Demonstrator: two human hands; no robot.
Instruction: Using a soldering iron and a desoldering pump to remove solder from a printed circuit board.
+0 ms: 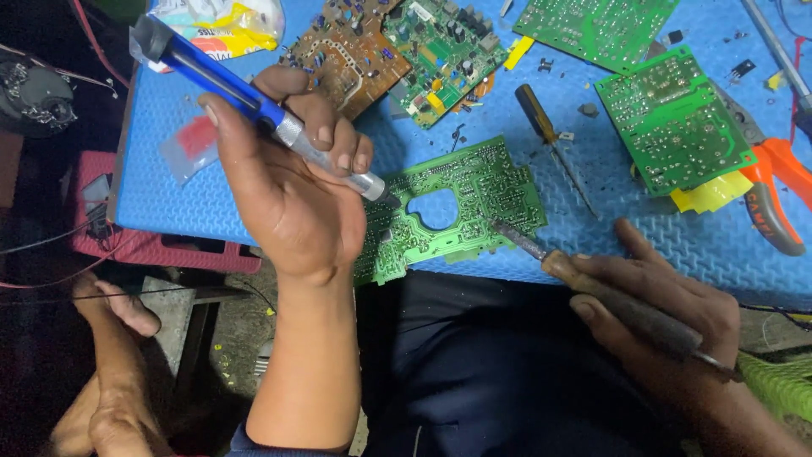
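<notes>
While my left hand (288, 195) curls tight around the blue desoldering pump (254, 106), its tip touches the green circuit board (457, 207) (lying on the blue mat (677, 245)). My right hand (668, 317) grips the soldering iron (592, 292), tip resting on the board's near edge.

Bench (677, 237) topped with a blue textured foam mat. Centre: green circuit board with a round cut-out (452, 211). Upper centre: brown circuit board (342, 55) beside a populated green board (436, 51). Right: two green boards (672, 118), (592, 25), a black-and-yellow-handled screwdriver (550, 140), orange-handled pliers (778, 190). Upper left: clear plastic bag (190, 144).
</notes>
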